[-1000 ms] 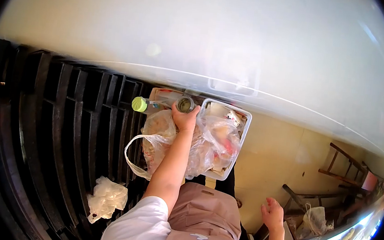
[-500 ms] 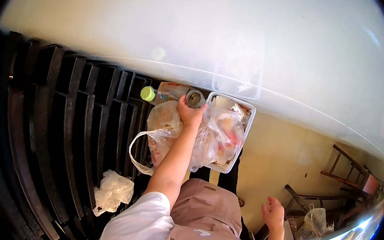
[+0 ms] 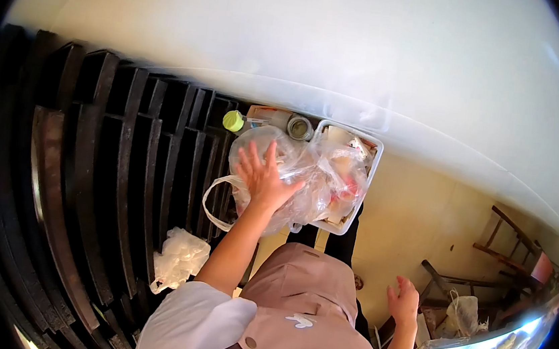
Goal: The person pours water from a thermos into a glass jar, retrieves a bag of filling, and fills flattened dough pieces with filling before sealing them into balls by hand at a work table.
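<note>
My left hand [image 3: 262, 178] is spread open above a clear plastic bag [image 3: 266, 143], its fingers apart and nothing in them. Whether the fingertips touch the bag I cannot tell. Just beyond the hand stands an open glass jar [image 3: 300, 128]. A container with a light green lid [image 3: 233, 121] is to the left of the jar. On the right, a white plastic tub [image 3: 378, 158] holds papers and more crumpled clear plastic bags [image 3: 336, 180]. My right hand [image 3: 403, 299] hangs at my right side, fingers loosely apart, holding nothing.
Dark slatted wood [image 3: 101, 177] runs along the left, with a crumpled white plastic bag [image 3: 180, 259] on it. A pale wall [image 3: 239, 29] rises behind the tub. Wooden chairs or stools [image 3: 512, 244] and a hanging plastic bag [image 3: 462, 314] stand at the right.
My left hand has let go of the glass jar, drawn back toward me and spread over the plastic bag. The view has shifted slightly. My right hand stays at my side.
</note>
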